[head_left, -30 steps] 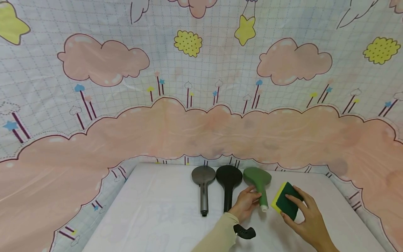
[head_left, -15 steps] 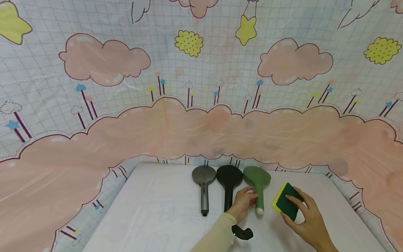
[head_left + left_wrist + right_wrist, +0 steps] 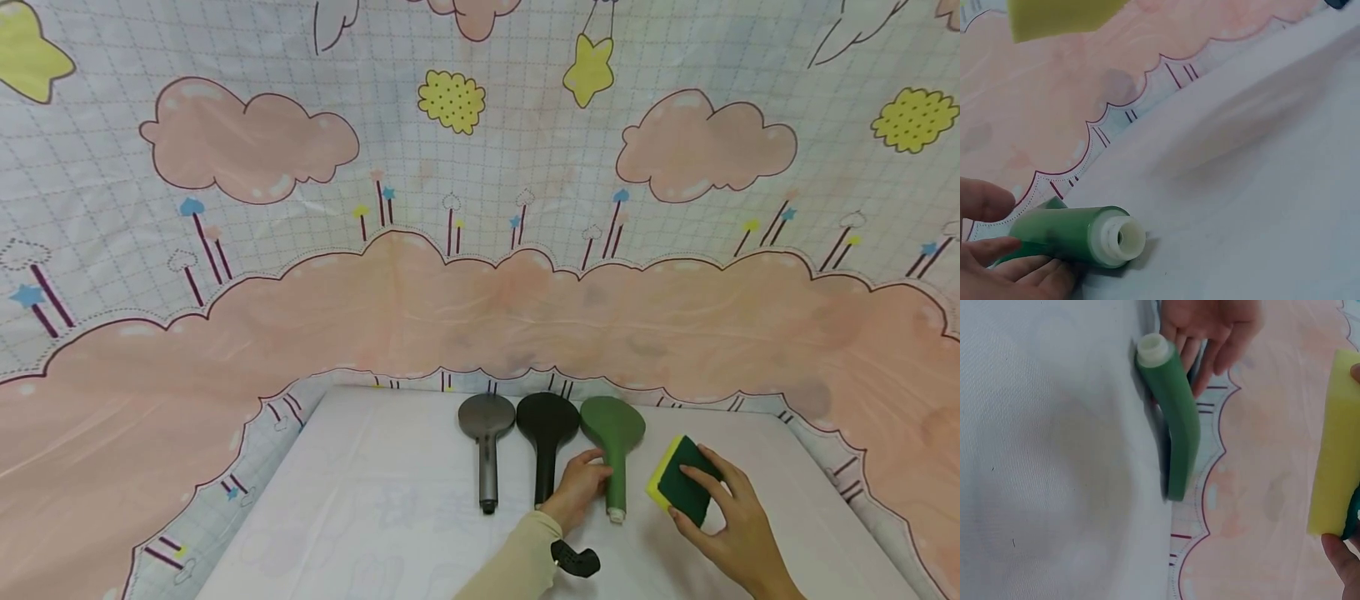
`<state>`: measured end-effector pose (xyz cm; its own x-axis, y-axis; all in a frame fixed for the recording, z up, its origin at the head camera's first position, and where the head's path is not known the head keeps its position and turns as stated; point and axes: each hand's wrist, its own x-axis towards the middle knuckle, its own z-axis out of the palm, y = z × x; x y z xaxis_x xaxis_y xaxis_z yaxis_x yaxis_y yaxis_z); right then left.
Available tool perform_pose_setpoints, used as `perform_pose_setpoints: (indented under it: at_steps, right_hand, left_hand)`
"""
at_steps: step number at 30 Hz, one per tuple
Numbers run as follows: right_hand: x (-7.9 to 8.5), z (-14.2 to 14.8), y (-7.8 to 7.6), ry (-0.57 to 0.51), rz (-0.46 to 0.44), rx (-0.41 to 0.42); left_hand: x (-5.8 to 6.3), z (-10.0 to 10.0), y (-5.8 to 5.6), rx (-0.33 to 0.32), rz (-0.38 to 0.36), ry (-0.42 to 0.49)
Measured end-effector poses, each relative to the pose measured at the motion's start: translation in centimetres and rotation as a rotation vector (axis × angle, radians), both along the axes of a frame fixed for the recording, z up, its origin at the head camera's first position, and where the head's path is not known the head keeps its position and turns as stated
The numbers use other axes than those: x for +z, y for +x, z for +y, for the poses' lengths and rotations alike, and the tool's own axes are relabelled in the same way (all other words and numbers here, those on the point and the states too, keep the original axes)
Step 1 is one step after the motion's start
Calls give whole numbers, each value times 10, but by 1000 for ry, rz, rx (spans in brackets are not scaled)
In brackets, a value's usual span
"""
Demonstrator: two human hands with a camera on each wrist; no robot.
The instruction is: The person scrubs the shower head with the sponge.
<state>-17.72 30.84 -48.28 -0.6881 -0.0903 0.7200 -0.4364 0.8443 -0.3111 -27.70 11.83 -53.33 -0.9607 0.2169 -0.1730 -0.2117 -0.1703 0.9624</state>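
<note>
The green plastic round-headed shower head (image 3: 613, 422), just beside the left hand (image 3: 576, 490) whose relaxed fingers touch it, lies straighter than before, so it seems nearly aligned, while the right hand (image 3: 738, 525) pinches a block-shaped yellow-and-green sponge (image 3: 686, 490).

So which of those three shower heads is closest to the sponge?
The green shower head, at the row's right end; the black one and grey one lie farther left.

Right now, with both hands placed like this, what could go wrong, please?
The left hand touches the handle of the green, round-headed shower head; a push sideways might knock the black, round-headed shower head close beside it. The right hand pinches the yellow and dark-green block-shaped sponge above the white table, so it could slip and drop.
</note>
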Motion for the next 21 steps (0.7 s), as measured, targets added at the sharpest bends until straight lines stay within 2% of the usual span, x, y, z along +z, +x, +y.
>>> perform_pose_setpoints:
  at_steps: [4, 6, 12, 21]
  right_hand:
    - [-1, 1, -1, -3, 5, 6]
    - [-2, 1, -1, -5, 5, 10]
    - [-2, 0, -1, -9, 10, 19]
    - [2, -4, -6, -20, 1, 45]
  left_hand:
    - [4, 0, 2, -23, 106, -187]
    - [7, 0, 2, -29, 138, -237]
    - [13, -9, 6, -47, 202, -252]
    - [21, -38, 16, -71, 307, -309]
